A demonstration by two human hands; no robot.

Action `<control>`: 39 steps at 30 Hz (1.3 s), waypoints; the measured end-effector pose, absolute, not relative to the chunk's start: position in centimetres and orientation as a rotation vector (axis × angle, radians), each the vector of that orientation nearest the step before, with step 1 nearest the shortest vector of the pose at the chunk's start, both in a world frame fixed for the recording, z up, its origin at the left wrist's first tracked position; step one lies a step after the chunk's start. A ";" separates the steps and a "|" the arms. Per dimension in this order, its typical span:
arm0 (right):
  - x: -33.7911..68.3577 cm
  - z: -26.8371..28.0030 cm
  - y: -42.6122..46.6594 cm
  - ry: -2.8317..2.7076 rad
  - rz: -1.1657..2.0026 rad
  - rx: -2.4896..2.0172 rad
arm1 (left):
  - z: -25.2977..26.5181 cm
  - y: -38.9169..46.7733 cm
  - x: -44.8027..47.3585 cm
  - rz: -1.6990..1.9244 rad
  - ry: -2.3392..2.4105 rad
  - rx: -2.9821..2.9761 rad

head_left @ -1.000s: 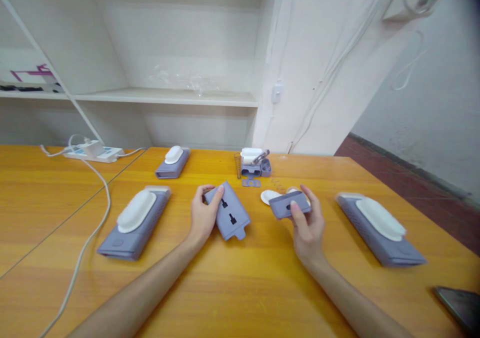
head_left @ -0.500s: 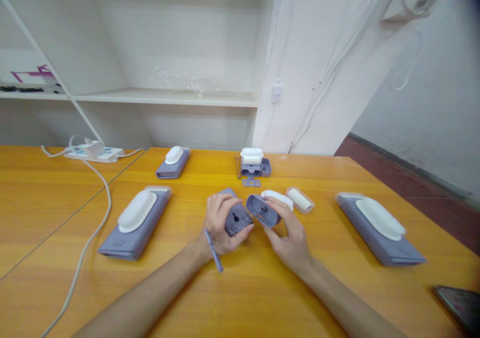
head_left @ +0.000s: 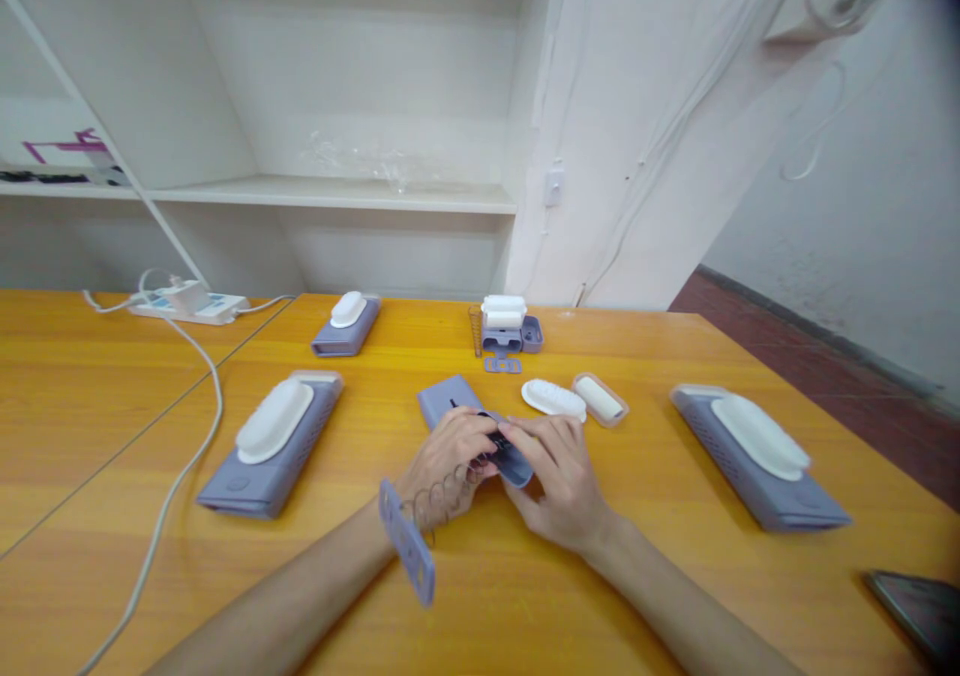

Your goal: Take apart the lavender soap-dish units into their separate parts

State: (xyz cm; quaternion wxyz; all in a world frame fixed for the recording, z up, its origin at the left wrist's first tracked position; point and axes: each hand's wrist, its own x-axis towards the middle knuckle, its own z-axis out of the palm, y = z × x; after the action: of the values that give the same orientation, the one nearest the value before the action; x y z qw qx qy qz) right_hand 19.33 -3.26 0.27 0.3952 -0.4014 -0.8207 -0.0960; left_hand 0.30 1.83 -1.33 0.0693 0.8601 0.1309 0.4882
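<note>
Casing (head_left: 447, 396) juts from my left hand (head_left: 450, 456), closed over its hidden near end; my right hand (head_left: 556, 471) pinches a cap (head_left: 516, 465) beside it, covering part. Over the table (head_left: 517, 611), a blurred spring (head_left: 439, 502) reaches a plate (head_left: 407, 544); rightward, a phone (head_left: 919, 606) is cut off.

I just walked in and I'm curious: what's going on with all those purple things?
A person is working with purple parts over the wooden table. Their left hand holds a purple box, and their right hand holds a purple cup-shaped part close to it. A stretched spring runs from beside the left hand to a flat purple plate above that wrist. Nearby are a white oval piece and three purple units with white tops.
</note>
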 end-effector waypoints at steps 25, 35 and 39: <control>21.0 -1.1 -2.2 -1.907 -0.170 -1.308 | -0.8 1.0 0.6 1.507 0.899 2.451; 21.9 -1.1 -1.8 -1.567 0.276 -1.201 | -0.8 1.5 0.5 1.490 0.907 2.347; 21.5 -0.3 -1.7 -1.372 0.474 -1.150 | -0.9 1.6 0.7 1.482 0.857 2.350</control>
State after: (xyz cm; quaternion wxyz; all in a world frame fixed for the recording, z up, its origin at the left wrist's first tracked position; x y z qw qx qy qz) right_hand 21.55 -1.67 -0.33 0.6011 -0.4965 -0.5919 0.2046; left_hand 0.66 1.61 -0.91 0.1170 0.8027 0.2927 0.5062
